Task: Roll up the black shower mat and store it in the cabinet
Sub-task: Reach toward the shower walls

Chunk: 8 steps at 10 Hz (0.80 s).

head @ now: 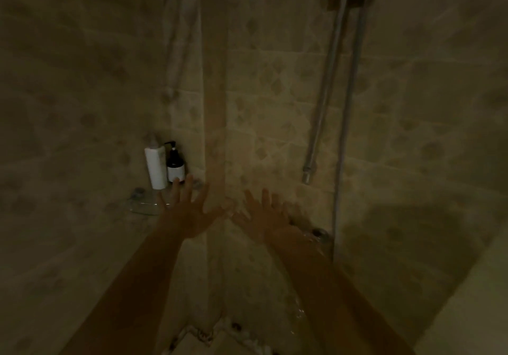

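Observation:
I face a dim tiled shower corner. My left hand (189,211) is stretched forward with its fingers spread and nothing in it. My right hand (265,215) reaches out beside it, also spread and holding nothing. Both hands hover in front of the wall corner, just right of a small shelf. No black shower mat and no cabinet are in view. The floor shows only at the bottom edge, where a pale patterned strip (220,335) lies.
A glass corner shelf (145,206) at the left carries a white bottle (156,167) and a dark pump bottle (175,165). Metal shower pipes (327,90) run down the right wall to a valve (320,233). A glass panel stands at the right.

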Motion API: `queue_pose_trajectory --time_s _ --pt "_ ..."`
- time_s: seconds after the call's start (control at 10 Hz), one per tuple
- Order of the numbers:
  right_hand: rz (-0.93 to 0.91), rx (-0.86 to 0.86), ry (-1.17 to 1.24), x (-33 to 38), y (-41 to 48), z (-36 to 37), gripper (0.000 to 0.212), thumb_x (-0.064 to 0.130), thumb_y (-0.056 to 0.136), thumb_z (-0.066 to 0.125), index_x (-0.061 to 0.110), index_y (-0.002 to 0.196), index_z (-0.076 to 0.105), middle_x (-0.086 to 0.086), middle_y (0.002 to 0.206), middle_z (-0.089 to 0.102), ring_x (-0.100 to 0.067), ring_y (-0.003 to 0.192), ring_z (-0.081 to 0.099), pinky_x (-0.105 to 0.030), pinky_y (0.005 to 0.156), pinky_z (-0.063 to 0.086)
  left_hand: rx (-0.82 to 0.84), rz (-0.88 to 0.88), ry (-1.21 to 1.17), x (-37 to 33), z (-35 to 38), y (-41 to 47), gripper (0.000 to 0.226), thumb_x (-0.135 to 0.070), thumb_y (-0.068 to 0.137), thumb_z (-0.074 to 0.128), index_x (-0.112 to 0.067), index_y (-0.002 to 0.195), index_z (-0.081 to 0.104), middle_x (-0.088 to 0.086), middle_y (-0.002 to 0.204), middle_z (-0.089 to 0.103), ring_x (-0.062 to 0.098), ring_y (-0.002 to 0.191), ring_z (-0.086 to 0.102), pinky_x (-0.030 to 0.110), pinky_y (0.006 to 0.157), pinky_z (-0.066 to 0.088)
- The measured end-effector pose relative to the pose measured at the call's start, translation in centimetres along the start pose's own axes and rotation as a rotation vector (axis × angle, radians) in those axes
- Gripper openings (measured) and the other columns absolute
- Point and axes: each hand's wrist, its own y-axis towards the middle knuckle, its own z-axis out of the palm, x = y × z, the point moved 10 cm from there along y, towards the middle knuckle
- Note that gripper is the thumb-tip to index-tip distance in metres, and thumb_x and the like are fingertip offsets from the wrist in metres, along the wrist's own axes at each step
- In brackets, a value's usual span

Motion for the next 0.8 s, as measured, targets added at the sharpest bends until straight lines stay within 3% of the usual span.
queue_pose_trajectory --time_s 0.1,0.2,0.5,0.8 --pt "-0.183 0.035 0.007 5.5 3.5 1.4 0.081 0.069 0.090 0.037 0.032 0.153 0.004 -0.013 0.162 -0.005 -0.041 0.146 -0.003 -0.066 0.112 0.000 -0.049 -0.140 0.001 5.2 -1.6 0.4 0.093 -0.089 0.069 0.013 -0.044 0.148 -0.010 -0.002 0.157 -0.027 0.027 0.144 -0.026 0.063 0.112 -0.013" --pt "-0.338 0.069 0.058 10.8 5.8 3.6 0.081 0.079 0.085 0.029 0.041 0.152 0.003 -0.008 0.163 -0.005 -0.035 0.147 -0.005 -0.063 0.114 0.000 -0.110 -0.319 0.064 10.4 -3.6 -1.4 0.085 -0.084 0.078 0.022 -0.044 0.149 -0.003 0.000 0.160 -0.022 0.025 0.144 -0.025 0.062 0.110 -0.016" --pt "-0.798 0.234 0.029 28.4 6.8 9.5 0.080 0.079 0.087 0.022 0.039 0.152 -0.001 -0.012 0.162 -0.011 -0.034 0.147 -0.011 -0.058 0.115 -0.004 -0.156 -0.818 0.141 25.1 -6.2 -12.6 0.100 -0.094 0.066 0.011 -0.042 0.149 -0.006 0.000 0.157 -0.027 0.027 0.141 -0.031 0.064 0.108 -0.018" --pt "-1.174 0.382 0.019 38.5 2.6 14.5 0.087 0.087 0.076 0.015 0.044 0.149 -0.004 -0.008 0.162 -0.016 -0.032 0.146 -0.019 -0.058 0.114 -0.011 -0.251 -1.247 0.123 27.9 -6.6 -22.2 0.106 -0.099 0.056 -0.002 -0.045 0.147 -0.011 0.001 0.157 -0.027 0.031 0.141 -0.029 0.065 0.108 -0.018"
